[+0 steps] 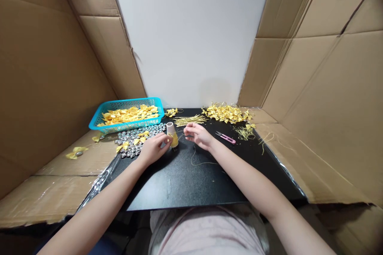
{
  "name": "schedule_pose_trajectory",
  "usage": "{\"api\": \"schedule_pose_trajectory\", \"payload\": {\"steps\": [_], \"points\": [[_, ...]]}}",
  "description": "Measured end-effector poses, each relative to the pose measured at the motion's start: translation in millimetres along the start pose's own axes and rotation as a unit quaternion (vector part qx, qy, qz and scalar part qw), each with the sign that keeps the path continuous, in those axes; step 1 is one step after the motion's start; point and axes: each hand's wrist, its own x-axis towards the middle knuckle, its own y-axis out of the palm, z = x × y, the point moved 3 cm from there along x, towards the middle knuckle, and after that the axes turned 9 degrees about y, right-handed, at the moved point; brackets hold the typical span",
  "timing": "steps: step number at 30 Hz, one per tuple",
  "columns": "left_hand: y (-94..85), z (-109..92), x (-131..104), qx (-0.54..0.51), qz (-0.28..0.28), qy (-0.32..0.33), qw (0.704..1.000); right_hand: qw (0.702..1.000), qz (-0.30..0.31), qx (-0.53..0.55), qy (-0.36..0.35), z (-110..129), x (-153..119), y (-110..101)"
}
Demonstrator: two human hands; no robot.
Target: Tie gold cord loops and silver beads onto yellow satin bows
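A cone-shaped spool of yellow thread (170, 128) stands upright on the black table. My left hand (155, 148) is at its left side, fingers closed in a pinch on a small yellow bow by the spool. To the right of the spool, my right hand (198, 135) has its fingertips pressed together around a thin thread that runs toward the left hand. A loose loop of thread (201, 164) lies below the right hand. Silver beads (129, 154) spread left of the left hand, with a few yellow bows on them.
A blue basket (95, 121) of yellow pieces stands back left. Behind the hands lie cut yellow strands (190, 120). Pink snips (228, 139), a pile of finished bows (226, 113) and thread scraps (245, 132) lie right. Cardboard walls (323, 87) flank the table.
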Motion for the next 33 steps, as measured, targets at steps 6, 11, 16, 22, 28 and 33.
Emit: {"api": "schedule_pose_trajectory", "payload": {"steps": [6, 11, 16, 22, 28, 33], "points": [[1.6, 4.1, -0.6, -0.007, -0.003, -0.003, 1.0, 1.0, -0.005, -0.003, -0.005, 9.3, -3.2, -6.9], [2.8, 5.2, -1.3, -0.018, 0.0, -0.003, 1.0, 0.99, -0.063, -0.125, -0.03, -9.9, 2.7, -0.2], [-1.4, -0.6, 1.5, -0.032, -0.01, 0.003, 0.999, 0.984, -0.023, -0.167, -0.047, -28.1, 6.5, 16.1], [-2.4, -3.2, 3.4, -0.037, -0.005, 0.005, 0.999, 0.995, 0.011, -0.101, 0.006, -27.9, 6.8, 18.5], [1.4, 3.6, 0.3, -0.022, 0.01, -0.008, 1.0, 0.999, 0.026, 0.021, -0.006, -4.0, -1.8, 6.6], [0.7, 5.2, -0.8, -0.021, 0.016, -0.019, 0.999, 0.997, -0.002, 0.064, -0.039, 24.1, -11.7, -10.1]]}}
